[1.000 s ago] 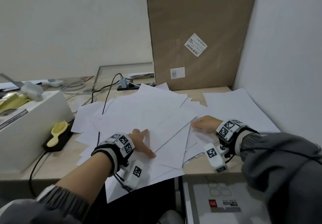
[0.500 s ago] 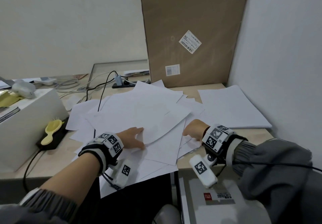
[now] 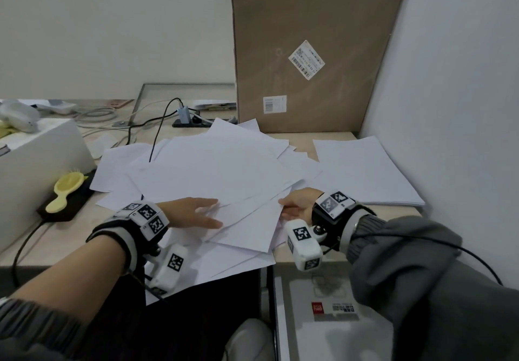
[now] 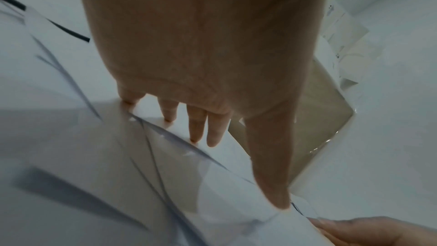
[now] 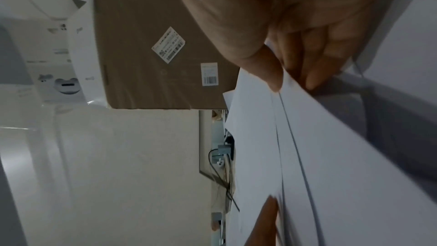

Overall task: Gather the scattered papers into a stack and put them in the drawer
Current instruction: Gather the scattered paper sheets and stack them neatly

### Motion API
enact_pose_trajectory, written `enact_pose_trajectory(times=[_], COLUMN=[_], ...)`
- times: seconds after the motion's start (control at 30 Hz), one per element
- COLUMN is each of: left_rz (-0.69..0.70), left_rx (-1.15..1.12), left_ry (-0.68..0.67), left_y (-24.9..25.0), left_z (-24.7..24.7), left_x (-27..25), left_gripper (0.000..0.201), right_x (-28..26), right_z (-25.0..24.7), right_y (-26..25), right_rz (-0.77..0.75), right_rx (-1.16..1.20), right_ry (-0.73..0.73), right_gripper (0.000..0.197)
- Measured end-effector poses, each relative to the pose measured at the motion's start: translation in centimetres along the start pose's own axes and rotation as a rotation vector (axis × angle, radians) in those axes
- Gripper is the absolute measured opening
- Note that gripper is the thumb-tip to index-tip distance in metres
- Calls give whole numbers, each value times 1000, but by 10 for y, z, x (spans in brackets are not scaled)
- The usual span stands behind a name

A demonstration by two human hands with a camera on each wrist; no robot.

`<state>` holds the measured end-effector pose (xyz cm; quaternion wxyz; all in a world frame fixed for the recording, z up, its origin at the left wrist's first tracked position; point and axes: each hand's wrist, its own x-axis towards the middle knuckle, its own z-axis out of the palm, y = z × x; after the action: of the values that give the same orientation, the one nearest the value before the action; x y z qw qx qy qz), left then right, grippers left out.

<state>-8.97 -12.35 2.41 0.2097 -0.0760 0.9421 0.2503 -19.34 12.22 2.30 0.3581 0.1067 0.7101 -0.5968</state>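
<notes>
Loose white papers [image 3: 219, 169] lie fanned over the middle of the wooden desk [image 3: 295, 139]. My left hand [image 3: 213, 214] lies on the near side of the pile with straight fingers slid under the edge of the upper sheets; in the left wrist view the left hand [image 4: 236, 156] shows its thumb stretched over the paper. My right hand [image 3: 289, 206] pinches the right edge of the papers [image 5: 307, 156], with the thumb of the right hand [image 5: 293, 83] on top and the fingers beneath. Below the desk's front edge an open drawer [image 3: 283, 318] holds a grey pack with a red label.
A neat paper stack [image 3: 365, 172] lies at the right by the wall. A tall cardboard box [image 3: 314, 51] stands behind. On the left are a white box [image 3: 36, 169], a yellow brush [image 3: 66, 189] and a black cable [image 3: 157, 136] running under the sheets.
Both hands have come nearer to me and closer together. The left fingers, earlier spread on top, now sit under the upper sheets. The right hand has moved left along the paper edge.
</notes>
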Motion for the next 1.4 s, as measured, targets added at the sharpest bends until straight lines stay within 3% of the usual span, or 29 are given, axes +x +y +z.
enact_pose_trajectory(times=[0.07, 0.13, 0.17, 0.27, 0.37, 0.47, 0.53, 0.6, 0.67, 0.77, 0.87, 1.0, 1.13, 1.23, 1.4], left_rz=[19, 27, 27, -10, -7, 1, -26, -87, -168, -195, -147, -98, 60, 73, 176], left_rx=[-49, -143, -197, -345, -450, -626, -706, -744, -791, -991, -1118, -1026, -1107, -1181, -1269], left_ry=[14, 19, 21, 58, 97, 229, 393, 553, 620, 550, 488, 497, 262, 319, 640], left_y=[-5, -10, -12, -14, -15, -14, -18, -26, -33, -31, -16, 4, 30, 39, 46], left_z=[-3, -5, -6, -8, -8, -8, -11, -16, -21, -24, -30, -43, -37, -31, -49], left_x=[-5, -9, -9, -8, -5, -2, 3, 9, 16, 30, 44, 51, 51, 56, 51], left_gripper=[122, 125, 116, 62, 64, 42, 36, 41, 57, 81, 86, 68, 43, 37, 14], right_x=[7, 12, 13, 16, 29, 40, 56, 61, 54, 39, 24, 5, -6, -6, -5], right_z=[-6, -10, -12, -13, -4, 9, 7, -1, -12, -36, -58, -88, -102, -102, -88], right_y=[-6, -11, -14, -20, -23, -24, -25, -28, -32, -36, -36, -37, -38, -40, -57], right_rz=[1, -46, -66, -96, -84, -120, -205, -284, -344, -437, -481, -501, -518, -516, -579], right_rx=[-65, -71, -41, 23, -76, -162, -171, -86, 58, 163, 215, 192, 180, 213, 292], right_ry=[-17, -26, -46, -131, -144, -68, 3, 55, 76, 54, 37, 36, -21, -30, -68], right_gripper=[21, 18, 17, 18, 10, 30, 37, 33, 30, 35, 35, 36, 32, 31, 37])
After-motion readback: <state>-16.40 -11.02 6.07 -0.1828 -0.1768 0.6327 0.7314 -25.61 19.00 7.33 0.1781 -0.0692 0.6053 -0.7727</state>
